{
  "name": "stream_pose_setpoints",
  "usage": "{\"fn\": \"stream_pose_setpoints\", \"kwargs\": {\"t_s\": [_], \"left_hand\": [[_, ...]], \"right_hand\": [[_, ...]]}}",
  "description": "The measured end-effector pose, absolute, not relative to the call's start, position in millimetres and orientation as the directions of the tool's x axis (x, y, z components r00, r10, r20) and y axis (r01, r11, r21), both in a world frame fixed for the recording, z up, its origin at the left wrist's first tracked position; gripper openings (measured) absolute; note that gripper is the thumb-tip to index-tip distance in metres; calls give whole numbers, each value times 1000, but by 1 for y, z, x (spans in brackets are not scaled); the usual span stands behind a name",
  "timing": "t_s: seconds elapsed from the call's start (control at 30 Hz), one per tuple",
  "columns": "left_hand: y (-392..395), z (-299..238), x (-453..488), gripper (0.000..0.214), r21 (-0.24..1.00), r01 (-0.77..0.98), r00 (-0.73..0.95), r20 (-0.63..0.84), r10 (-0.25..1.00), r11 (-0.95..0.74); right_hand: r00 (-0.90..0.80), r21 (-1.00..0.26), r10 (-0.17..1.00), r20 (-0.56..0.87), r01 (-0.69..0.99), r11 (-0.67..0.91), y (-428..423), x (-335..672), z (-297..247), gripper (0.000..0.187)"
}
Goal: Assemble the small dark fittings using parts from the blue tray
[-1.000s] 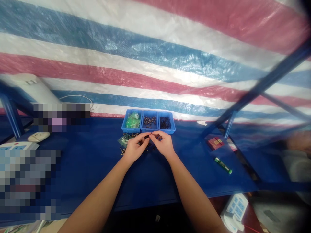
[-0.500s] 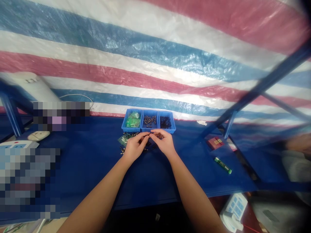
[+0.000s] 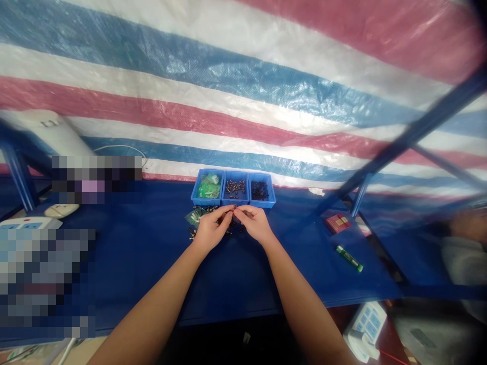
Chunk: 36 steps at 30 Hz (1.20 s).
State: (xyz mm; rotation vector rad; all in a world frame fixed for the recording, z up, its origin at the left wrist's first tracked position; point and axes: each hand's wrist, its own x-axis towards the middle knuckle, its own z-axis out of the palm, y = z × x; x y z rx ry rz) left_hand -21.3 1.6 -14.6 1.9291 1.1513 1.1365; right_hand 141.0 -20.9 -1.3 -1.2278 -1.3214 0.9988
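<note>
My left hand (image 3: pixel 212 229) and my right hand (image 3: pixel 255 223) meet fingertip to fingertip over the blue table. Thumbs and forefingers of both are pinched together at one spot; whatever small part sits between them is too small and covered to name. Just beyond stand three joined blue bins. The left bin (image 3: pixel 193 196) holds green bagged pieces, the middle bin (image 3: pixel 236 203) small brassy metal parts (image 3: pixel 235 188), the right bin (image 3: pixel 262 205) small black parts (image 3: pixel 259 190). A green bag (image 3: pixel 194 216) and loose small parts (image 3: pixel 192 234) lie beside and partly behind my left hand.
On the right lie a green tube (image 3: pixel 349 258) and a dark red box (image 3: pixel 338 223). A white power strip (image 3: pixel 367 324) is below the table's right edge, another (image 3: pixel 30 223) at far left. Blue frame bars (image 3: pixel 403 142) slant at right. A blurred person (image 3: pixel 464 248) is at far right.
My right hand's fingers have drawn in slightly and lower against the left fingertips. The bins and table items stay where they were; the view has shifted a little.
</note>
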Motion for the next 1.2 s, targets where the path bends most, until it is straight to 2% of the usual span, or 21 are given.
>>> {"fn": "stream_pose_setpoints", "kwargs": {"t_s": [0.1, 0.2, 0.43, 0.7, 0.87, 1.2], "left_hand": [[1, -15, -22, 35, 777, 407, 279, 395, 876, -480], [2, -17, -22, 32, 730, 447, 290, 429, 856, -517], [4, -20, -21, 29, 669, 483, 303, 477, 825, -565], [2, -14, -22, 31, 738, 470, 191, 450, 872, -484], [0, -9, -22, 31, 767, 457, 198, 406, 892, -450], [1, -12, -21, 31, 782, 448, 196, 386, 901, -432]], "right_hand": [[70, -993, 993, 95, 81, 89, -20, 140, -1, 28], [80, -991, 993, 88, 103, 80, -21, 139, 1, 29], [190, -963, 955, 229, 190, 193, -23, 140, 2, 23], [213, -967, 953, 214, 181, 177, -19, 143, -2, 22], [172, -976, 965, 199, 125, 179, -19, 143, -3, 25], [153, -969, 963, 220, 146, 198, -18, 145, -4, 23]]}}
